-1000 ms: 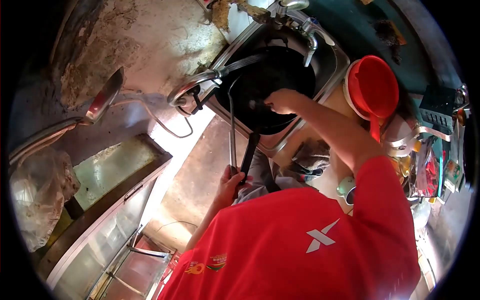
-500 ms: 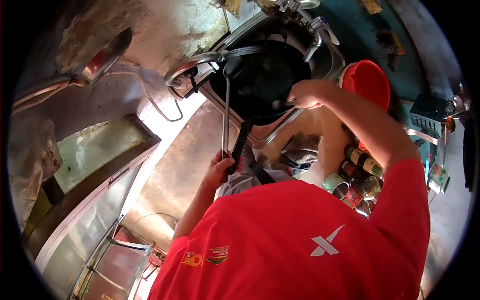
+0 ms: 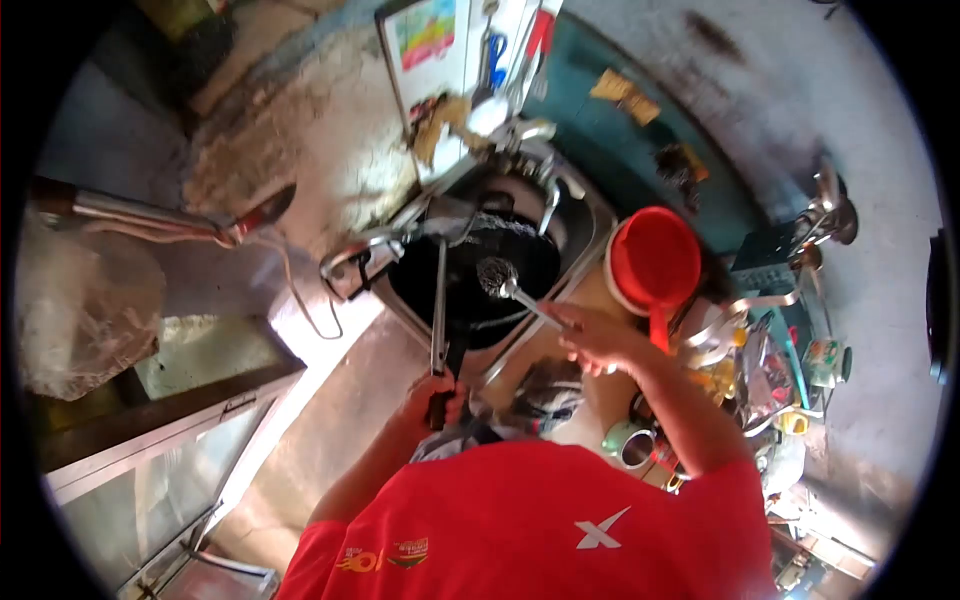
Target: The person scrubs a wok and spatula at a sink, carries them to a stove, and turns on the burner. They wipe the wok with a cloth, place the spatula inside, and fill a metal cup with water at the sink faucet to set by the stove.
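Observation:
A black wok [image 3: 535, 265] rests in the metal sink [image 3: 600, 215], with a little water or shine along its far side. My left hand [image 3: 430, 398] is wrapped around the wok's black handle [image 3: 455, 352] and the long metal handle of a spatula [image 3: 440, 290]. The spatula's broad head lies by the wok's far left rim. In my right hand [image 3: 597, 340] is a scrubbing brush [image 3: 498, 277] with a metal handle and a round wiry head. That head is over the wok; whether it touches the inside, I cannot tell.
A faucet [image 3: 553, 200] stands at the sink's back corner, with a curved metal pipe [image 3: 345, 258] at its left. Right of the sink sits a red dipper [image 3: 655, 260]. A dark cloth [image 3: 550, 392], an enamel mug [image 3: 630, 443] and bottles crowd the near right.
The view has tilted, showing more of the back wall. My right hand has drawn back from the wok, and the brush's wiry head now shows clearly. My left hand keeps its grip.

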`<state>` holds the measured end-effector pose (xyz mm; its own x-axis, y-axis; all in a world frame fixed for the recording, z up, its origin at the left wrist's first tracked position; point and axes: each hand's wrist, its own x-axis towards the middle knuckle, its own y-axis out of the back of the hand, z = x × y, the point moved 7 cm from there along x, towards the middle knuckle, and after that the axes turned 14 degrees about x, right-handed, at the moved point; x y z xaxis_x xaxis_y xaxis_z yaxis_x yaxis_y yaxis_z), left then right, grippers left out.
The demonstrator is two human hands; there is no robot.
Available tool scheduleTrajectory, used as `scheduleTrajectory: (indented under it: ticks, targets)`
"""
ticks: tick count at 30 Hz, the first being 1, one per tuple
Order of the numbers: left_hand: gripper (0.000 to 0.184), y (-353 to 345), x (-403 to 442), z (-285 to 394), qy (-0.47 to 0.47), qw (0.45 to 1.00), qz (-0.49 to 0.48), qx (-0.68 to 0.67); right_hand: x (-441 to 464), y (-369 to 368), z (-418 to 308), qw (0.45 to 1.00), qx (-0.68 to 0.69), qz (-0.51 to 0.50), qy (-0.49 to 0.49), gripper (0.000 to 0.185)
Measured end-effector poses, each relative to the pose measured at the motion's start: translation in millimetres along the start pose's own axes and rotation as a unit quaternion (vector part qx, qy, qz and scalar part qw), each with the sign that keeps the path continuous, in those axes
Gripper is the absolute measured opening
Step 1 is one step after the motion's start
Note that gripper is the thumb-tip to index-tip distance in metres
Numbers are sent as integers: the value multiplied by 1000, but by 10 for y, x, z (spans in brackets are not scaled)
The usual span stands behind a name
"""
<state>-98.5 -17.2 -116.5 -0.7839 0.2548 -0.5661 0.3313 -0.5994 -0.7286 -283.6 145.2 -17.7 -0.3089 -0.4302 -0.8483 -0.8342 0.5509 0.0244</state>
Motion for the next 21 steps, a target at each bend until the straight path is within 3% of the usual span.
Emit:
scheduleTrajectory:
  ticks: [3,5,6,9,11,12,13,15,16,19,21]
  targets:
    - [10,-183,15,75,36,999,16,-17,-472,-66,-98,984,159,-60,60,32]
    - [10,-298,48,111,57,998,12,-13,-646,-110,-206,941,228,-181,171,46]
    - [12,-322,71,128,65,997,32,-42,-711,-49,-288,941,222,-174,186,46]
    - [16,-542,76,272,63,995,59,-44,-1091,15,-878,804,333,-348,348,79]
    - [20,-560,36,281,82,992,98,-14,-1307,93,-1194,789,291,-314,441,80]
    - [21,-575,17,281,91,991,96,-16,-1357,148,-1302,819,272,-290,413,78]
    - [22,-564,-5,274,100,990,95,-17,-1461,201,-1419,805,224,-247,490,59]
    - [23,-524,11,237,112,992,65,-7,-1584,400,-1611,884,159,-19,438,44]
    - [19,-467,8,210,116,990,85,-11,-1666,533,-1709,875,183,70,443,31]
    - [17,-432,-34,213,107,990,95,-1,-2095,911,-2026,797,69,304,517,34]
    - [20,-286,33,45,169,978,105,-58,-2258,1260,-2243,722,11,429,543,39]
